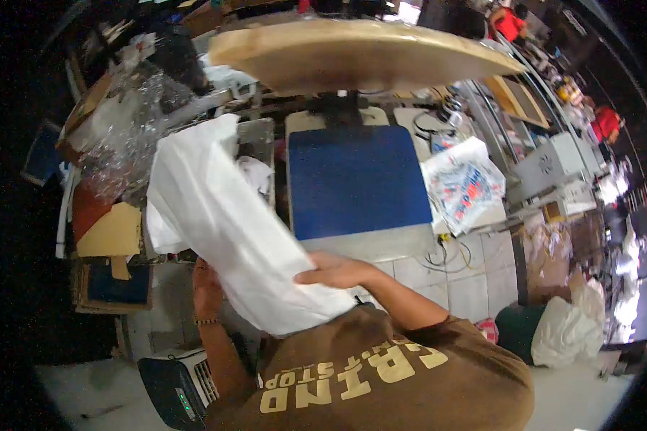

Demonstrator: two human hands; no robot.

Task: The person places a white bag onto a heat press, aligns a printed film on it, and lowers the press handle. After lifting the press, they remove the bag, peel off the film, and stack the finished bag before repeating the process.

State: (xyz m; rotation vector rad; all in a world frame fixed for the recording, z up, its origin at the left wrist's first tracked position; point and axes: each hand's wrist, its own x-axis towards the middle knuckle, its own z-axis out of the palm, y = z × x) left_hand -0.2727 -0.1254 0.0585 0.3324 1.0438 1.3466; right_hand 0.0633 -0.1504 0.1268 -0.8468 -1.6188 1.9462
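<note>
A white cloth (pixel 226 223) hangs in front of the brown shirt, slanting from upper left down to the chest. My right hand (pixel 331 270) pinches its right edge, thumb on top. At its lower left edge is my left hand (pixel 207 287), partly behind the cloth; its fingers are hidden. Ahead lies a flat dark blue pad (pixel 359 179) on a light board, with nothing of the cloth on it. Above the pad, a large pale board (pixel 366 61) stands out from a dark support.
Right of the pad lies a printed white sheet (pixel 467 188). Crumpled clear plastic (pixel 133 144) fills the left side, near tan cardboard (pixel 111 231). A dark device (pixel 171 394) stands low at left. White bags (pixel 568 330) sit at right. Two people in red are far off.
</note>
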